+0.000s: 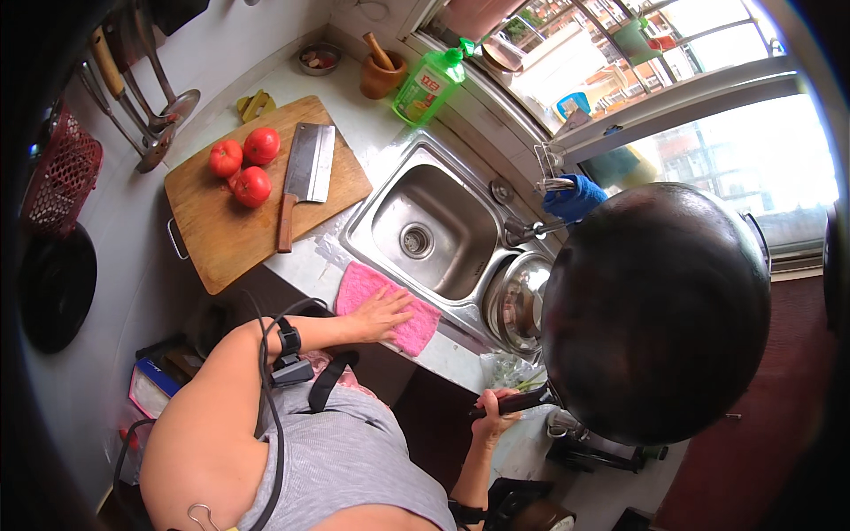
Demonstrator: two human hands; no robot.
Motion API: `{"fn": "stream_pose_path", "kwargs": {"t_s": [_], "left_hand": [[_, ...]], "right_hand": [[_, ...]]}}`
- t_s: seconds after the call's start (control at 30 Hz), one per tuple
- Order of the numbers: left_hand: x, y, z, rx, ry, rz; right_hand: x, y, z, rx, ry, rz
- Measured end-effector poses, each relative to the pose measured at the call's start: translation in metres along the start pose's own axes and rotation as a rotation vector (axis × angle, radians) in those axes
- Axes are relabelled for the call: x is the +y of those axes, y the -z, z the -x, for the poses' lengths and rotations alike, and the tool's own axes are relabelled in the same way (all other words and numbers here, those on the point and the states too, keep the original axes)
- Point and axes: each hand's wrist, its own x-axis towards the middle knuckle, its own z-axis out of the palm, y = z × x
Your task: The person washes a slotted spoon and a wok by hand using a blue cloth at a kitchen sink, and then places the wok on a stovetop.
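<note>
My left hand [384, 316] lies flat, fingers apart, on a folded pink cloth [418, 325] at the counter's front edge, beside the stainless steel sink [431, 229]. In my right hand [495, 419] is the dark handle of a large black wok [654, 318]. The wok is raised over the counter at the right and hides what lies behind it. A wooden cutting board [219, 242] to the left bears three red tomatoes [252, 186] and a cleaver [310, 162] with a wooden handle.
Behind the sink stand a green dish soap bottle [428, 86], a wooden mortar [380, 78] with pestle and a small metal bowl [320, 60]. A faucet [528, 231] and nested metal bowls [521, 302] flank the sink. Ladles [159, 119] hang at left; a cable [271, 425] runs along my arm.
</note>
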Motion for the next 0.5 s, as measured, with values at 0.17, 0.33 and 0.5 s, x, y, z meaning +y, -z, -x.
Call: {"fn": "stream_pose_path", "kwargs": {"t_s": [0.17, 0.33, 0.5], "left_hand": [[-0.019, -0.022, -0.005, 0.19, -0.013, 0.19], [-0.007, 0.0, -0.062, 0.425, 0.493, 0.962], [0.049, 0.136, -0.147, 0.658, 0.2, 1.772]], "right_hand": [[-0.012, 0.023, 0.008, 0.068, 0.007, 0.065], [-0.017, 0.029, 0.017, 0.075, 0.011, 0.061], [-0.006, 0.041, 0.025, 0.064, 0.009, 0.072]]}}
